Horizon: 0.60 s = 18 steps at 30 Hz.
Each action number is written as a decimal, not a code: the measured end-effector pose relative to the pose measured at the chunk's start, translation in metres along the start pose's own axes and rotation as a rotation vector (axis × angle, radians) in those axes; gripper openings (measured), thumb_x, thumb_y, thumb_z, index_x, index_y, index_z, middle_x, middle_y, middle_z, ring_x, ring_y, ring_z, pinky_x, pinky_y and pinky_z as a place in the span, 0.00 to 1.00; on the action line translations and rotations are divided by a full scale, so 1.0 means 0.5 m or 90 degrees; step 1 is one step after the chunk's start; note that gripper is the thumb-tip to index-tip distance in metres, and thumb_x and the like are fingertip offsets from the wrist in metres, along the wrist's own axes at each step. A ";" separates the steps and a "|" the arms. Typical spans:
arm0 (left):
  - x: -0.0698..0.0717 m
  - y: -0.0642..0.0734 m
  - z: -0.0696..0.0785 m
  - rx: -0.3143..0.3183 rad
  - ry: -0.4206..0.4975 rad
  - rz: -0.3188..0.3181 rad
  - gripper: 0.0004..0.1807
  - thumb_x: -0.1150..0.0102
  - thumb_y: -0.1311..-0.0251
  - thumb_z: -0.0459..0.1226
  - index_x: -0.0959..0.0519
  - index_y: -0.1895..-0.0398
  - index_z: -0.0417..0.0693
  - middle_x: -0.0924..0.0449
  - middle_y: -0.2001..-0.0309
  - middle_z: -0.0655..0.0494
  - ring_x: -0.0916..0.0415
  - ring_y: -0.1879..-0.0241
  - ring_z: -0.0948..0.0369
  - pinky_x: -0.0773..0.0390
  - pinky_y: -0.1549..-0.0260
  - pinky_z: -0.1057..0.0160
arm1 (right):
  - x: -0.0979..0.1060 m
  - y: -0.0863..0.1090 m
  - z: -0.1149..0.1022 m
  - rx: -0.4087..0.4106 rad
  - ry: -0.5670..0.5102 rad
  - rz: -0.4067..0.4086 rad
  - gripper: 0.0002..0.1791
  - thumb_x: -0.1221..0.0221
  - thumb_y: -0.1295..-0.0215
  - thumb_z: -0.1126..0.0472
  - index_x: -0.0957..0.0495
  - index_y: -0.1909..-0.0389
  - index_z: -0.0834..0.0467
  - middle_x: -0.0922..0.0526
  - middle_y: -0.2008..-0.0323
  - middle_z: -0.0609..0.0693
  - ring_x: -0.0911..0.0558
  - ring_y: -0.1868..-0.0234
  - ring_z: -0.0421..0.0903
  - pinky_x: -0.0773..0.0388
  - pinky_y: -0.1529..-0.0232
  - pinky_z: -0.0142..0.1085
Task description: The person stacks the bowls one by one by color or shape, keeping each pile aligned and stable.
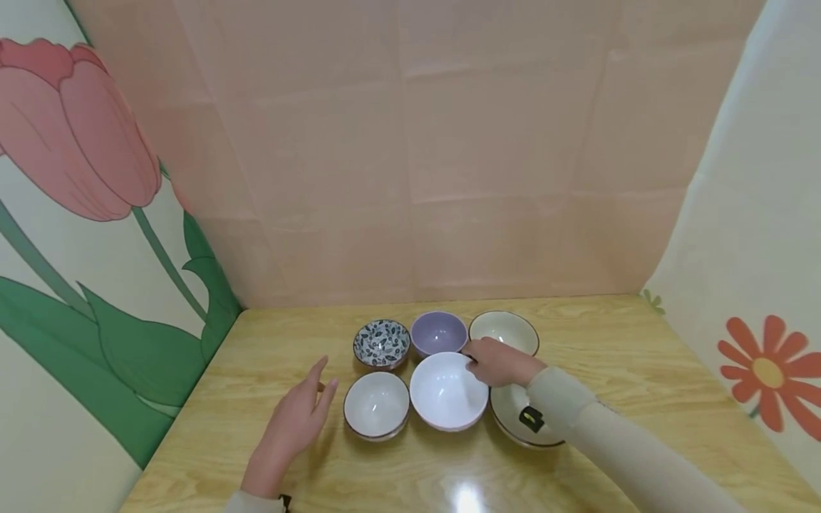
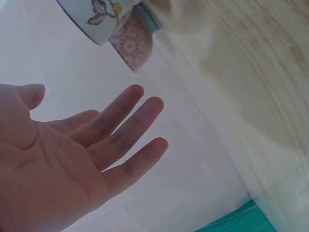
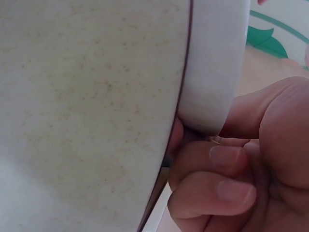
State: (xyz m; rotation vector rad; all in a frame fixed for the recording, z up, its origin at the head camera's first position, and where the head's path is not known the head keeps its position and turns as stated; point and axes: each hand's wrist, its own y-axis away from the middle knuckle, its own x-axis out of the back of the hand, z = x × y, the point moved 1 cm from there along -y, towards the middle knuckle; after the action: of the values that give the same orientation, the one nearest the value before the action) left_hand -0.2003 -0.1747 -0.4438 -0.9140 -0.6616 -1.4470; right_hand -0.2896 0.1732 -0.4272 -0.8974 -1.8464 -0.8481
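Note:
My right hand (image 1: pixel 497 362) pinches the right far rim of a plain white bowl (image 1: pixel 449 392), front middle of two rows of bowls. In the right wrist view the thumb and curled fingers are at the edge of that white bowl (image 3: pixel 212 63); a speckled cream bowl (image 3: pixel 87 96) fills the left side. My left hand (image 1: pixel 295 413) hovers left of a white bowl with a dark rim (image 1: pixel 376 405), holding nothing. Spread, slightly bent fingers show in the left wrist view, below a flower-painted bowl (image 2: pixel 99 19) and a red-patterned bowl (image 2: pixel 133 43).
Behind stand a black-and-white leaf-patterned bowl (image 1: pixel 381 343), a purple bowl (image 1: pixel 439 333) and a cream bowl (image 1: pixel 503 329). A larger cream bowl (image 1: pixel 513 417) sits front right, partly under my right forearm. The wooden table (image 1: pixel 641 399) meets a pink backdrop (image 1: pixel 410 178).

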 end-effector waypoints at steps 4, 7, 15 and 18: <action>-0.002 -0.001 0.002 0.006 0.003 -0.004 0.35 0.65 0.23 0.57 0.41 0.24 0.45 0.17 0.48 0.43 0.20 0.48 0.45 0.22 0.48 0.41 | 0.006 0.003 -0.001 0.001 -0.006 0.009 0.11 0.44 0.29 0.66 0.19 0.51 0.65 0.18 0.65 0.51 0.24 0.65 0.45 0.20 0.58 0.42; -0.003 -0.002 0.006 0.011 0.014 -0.007 0.34 0.64 0.23 0.56 0.38 0.25 0.45 0.18 0.47 0.43 0.21 0.46 0.45 0.23 0.47 0.41 | 0.013 0.007 -0.001 0.020 0.006 0.025 0.12 0.44 0.30 0.66 0.19 0.50 0.66 0.17 0.63 0.51 0.23 0.64 0.45 0.20 0.56 0.43; -0.002 0.001 0.025 0.013 0.025 -0.003 0.33 0.64 0.23 0.57 0.29 0.32 0.41 0.20 0.43 0.42 0.25 0.42 0.44 0.26 0.43 0.39 | 0.029 0.020 -0.004 0.062 -0.004 0.061 0.06 0.45 0.30 0.67 0.20 0.65 0.61 0.25 0.75 0.46 0.28 0.72 0.42 0.27 0.68 0.35; -0.001 -0.001 0.033 0.010 0.024 -0.002 0.33 0.65 0.23 0.58 0.27 0.33 0.42 0.20 0.44 0.43 0.25 0.41 0.45 0.26 0.42 0.40 | 0.033 0.029 -0.006 0.077 -0.009 0.082 0.08 0.45 0.31 0.67 0.22 0.71 0.59 0.27 0.77 0.45 0.29 0.74 0.41 0.29 0.70 0.34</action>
State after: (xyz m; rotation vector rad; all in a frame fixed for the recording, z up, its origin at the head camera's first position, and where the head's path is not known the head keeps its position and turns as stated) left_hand -0.1986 -0.1603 -0.4355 -0.8719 -0.6453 -1.4573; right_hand -0.2819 0.1820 -0.4084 -0.9374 -1.8106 -0.6444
